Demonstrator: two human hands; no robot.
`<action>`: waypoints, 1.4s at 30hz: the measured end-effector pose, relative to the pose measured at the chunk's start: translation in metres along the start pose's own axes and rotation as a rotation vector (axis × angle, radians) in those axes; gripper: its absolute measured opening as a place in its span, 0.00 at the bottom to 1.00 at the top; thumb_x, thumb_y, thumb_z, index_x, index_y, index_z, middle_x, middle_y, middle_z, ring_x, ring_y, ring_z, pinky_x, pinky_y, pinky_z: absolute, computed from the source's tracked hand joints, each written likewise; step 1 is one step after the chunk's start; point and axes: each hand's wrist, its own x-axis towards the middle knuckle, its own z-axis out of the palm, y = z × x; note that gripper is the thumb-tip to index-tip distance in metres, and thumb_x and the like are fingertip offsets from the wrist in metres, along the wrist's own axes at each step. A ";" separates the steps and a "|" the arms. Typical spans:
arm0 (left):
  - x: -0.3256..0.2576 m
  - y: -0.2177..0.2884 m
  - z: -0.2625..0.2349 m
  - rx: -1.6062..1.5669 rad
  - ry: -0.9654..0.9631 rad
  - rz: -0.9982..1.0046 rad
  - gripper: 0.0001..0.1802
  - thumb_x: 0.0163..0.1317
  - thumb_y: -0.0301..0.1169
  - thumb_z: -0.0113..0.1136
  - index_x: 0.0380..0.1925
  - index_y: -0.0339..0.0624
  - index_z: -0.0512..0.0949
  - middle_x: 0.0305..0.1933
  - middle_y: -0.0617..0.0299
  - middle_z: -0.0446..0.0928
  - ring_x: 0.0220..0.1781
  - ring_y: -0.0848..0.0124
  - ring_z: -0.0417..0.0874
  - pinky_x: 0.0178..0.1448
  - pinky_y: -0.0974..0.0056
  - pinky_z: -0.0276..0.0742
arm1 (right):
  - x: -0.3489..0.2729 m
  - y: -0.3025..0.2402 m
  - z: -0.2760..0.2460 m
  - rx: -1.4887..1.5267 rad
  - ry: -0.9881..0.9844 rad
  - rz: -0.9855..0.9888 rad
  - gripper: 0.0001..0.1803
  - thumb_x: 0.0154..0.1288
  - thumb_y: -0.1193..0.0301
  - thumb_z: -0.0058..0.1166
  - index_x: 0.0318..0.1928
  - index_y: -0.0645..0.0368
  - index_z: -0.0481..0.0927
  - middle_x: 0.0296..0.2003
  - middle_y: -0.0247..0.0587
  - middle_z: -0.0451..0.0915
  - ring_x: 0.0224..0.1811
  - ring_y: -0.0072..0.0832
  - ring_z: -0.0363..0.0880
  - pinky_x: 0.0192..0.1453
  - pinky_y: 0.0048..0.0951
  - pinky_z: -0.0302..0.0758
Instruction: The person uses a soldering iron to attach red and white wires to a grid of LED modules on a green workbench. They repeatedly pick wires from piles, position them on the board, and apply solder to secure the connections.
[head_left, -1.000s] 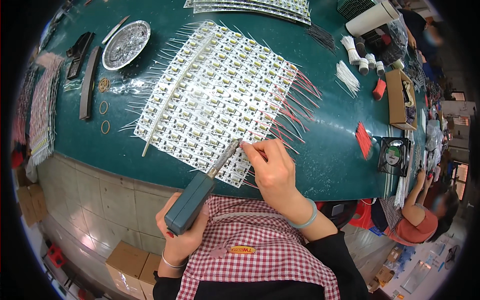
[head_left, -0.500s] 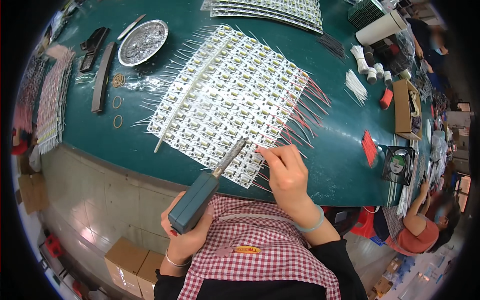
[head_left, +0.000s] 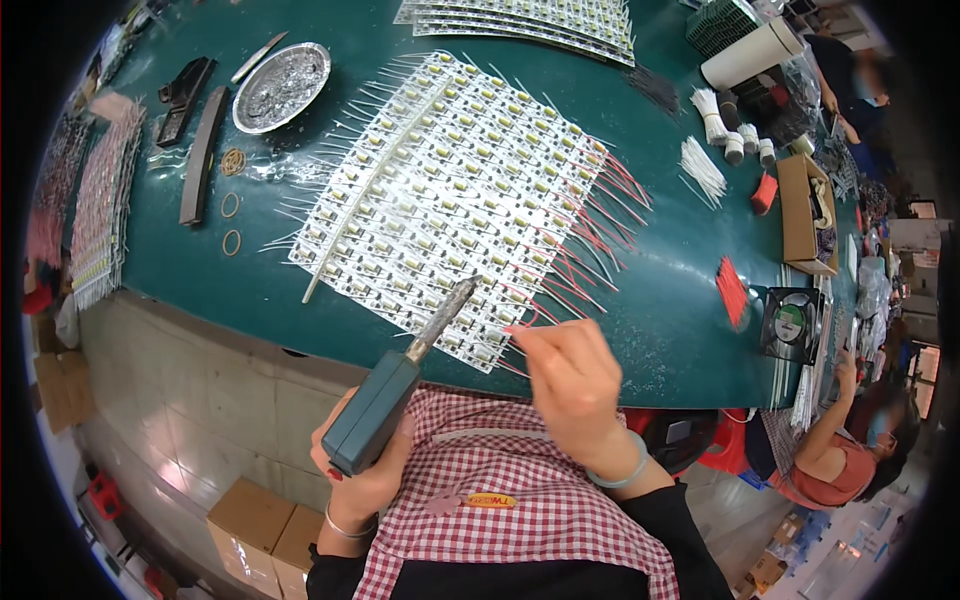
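A soldering iron with a dark green, boxy handle is gripped in my left hand. Its darkened tip reaches up onto the lower right part of a white circuit board panel, which carries rows of small yellow-green parts. Just right of the tip, my right hand is closed in a pinch on a thin red wire at the panel's near right edge. More red and white wires stick out along that right side, while white wires fringe the left. A pale strip lies across the panel.
At the back left stand a metal dish of silvery scraps and a dark bar. More panels are stacked at the far edge. Bundles of white wire, red wire and a small fan lie right. Co-workers sit beyond.
My right hand has moved down toward me, drawing the red wire's end into a curve. The iron has shifted slightly left within the view.
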 end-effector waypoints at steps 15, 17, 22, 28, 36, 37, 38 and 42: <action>-0.005 -0.003 0.000 -0.050 0.039 -0.056 0.15 0.53 0.19 0.70 0.42 0.26 0.82 0.39 0.53 0.83 0.38 0.70 0.84 0.43 0.67 0.80 | 0.007 -0.002 0.013 0.035 0.054 -0.063 0.18 0.49 0.84 0.62 0.44 0.65 0.85 0.34 0.40 0.79 0.33 0.35 0.78 0.34 0.33 0.76; -0.005 -0.002 -0.001 -0.049 0.046 -0.044 0.15 0.53 0.19 0.70 0.42 0.26 0.82 0.39 0.53 0.83 0.38 0.70 0.84 0.43 0.67 0.81 | 0.000 0.010 0.028 -0.012 0.052 0.020 0.16 0.51 0.84 0.62 0.43 0.63 0.85 0.33 0.39 0.78 0.33 0.34 0.78 0.34 0.33 0.76; -0.009 -0.012 -0.002 -0.059 0.041 -0.070 0.15 0.52 0.19 0.71 0.41 0.26 0.82 0.39 0.52 0.83 0.37 0.69 0.85 0.42 0.67 0.81 | -0.005 0.013 0.032 -0.036 0.071 0.067 0.15 0.52 0.84 0.63 0.43 0.62 0.85 0.32 0.38 0.78 0.33 0.33 0.78 0.34 0.33 0.76; -0.007 -0.010 -0.005 -0.003 -0.040 -0.051 0.14 0.52 0.19 0.71 0.40 0.26 0.82 0.40 0.50 0.84 0.38 0.66 0.86 0.42 0.66 0.81 | 0.000 0.010 0.040 -0.029 0.086 0.034 0.15 0.52 0.84 0.63 0.43 0.63 0.85 0.31 0.38 0.76 0.33 0.33 0.76 0.32 0.33 0.75; -0.007 -0.014 -0.006 0.016 -0.071 -0.059 0.13 0.51 0.18 0.70 0.38 0.27 0.82 0.41 0.49 0.84 0.37 0.65 0.86 0.41 0.65 0.80 | 0.001 0.009 0.041 -0.065 0.040 0.029 0.15 0.53 0.84 0.62 0.43 0.65 0.84 0.33 0.39 0.75 0.34 0.33 0.75 0.32 0.32 0.75; -0.006 -0.013 -0.006 0.027 -0.079 -0.048 0.12 0.51 0.18 0.70 0.37 0.28 0.82 0.40 0.50 0.84 0.37 0.65 0.86 0.40 0.65 0.80 | 0.001 0.009 0.041 -0.068 0.035 0.029 0.14 0.53 0.84 0.62 0.43 0.65 0.84 0.33 0.39 0.75 0.34 0.33 0.75 0.32 0.32 0.75; -0.006 -0.013 -0.006 0.039 -0.088 -0.038 0.11 0.51 0.18 0.70 0.36 0.28 0.82 0.40 0.50 0.84 0.36 0.66 0.85 0.40 0.65 0.80 | 0.001 0.009 0.042 -0.071 0.029 0.028 0.14 0.53 0.84 0.62 0.43 0.65 0.84 0.33 0.39 0.75 0.34 0.33 0.74 0.32 0.32 0.75; -0.004 -0.011 -0.004 0.080 -0.091 0.001 0.10 0.51 0.17 0.70 0.34 0.29 0.82 0.38 0.51 0.83 0.34 0.66 0.85 0.38 0.66 0.79 | 0.002 0.009 0.041 -0.081 0.022 0.022 0.15 0.52 0.84 0.60 0.43 0.66 0.83 0.32 0.39 0.74 0.33 0.33 0.74 0.32 0.33 0.74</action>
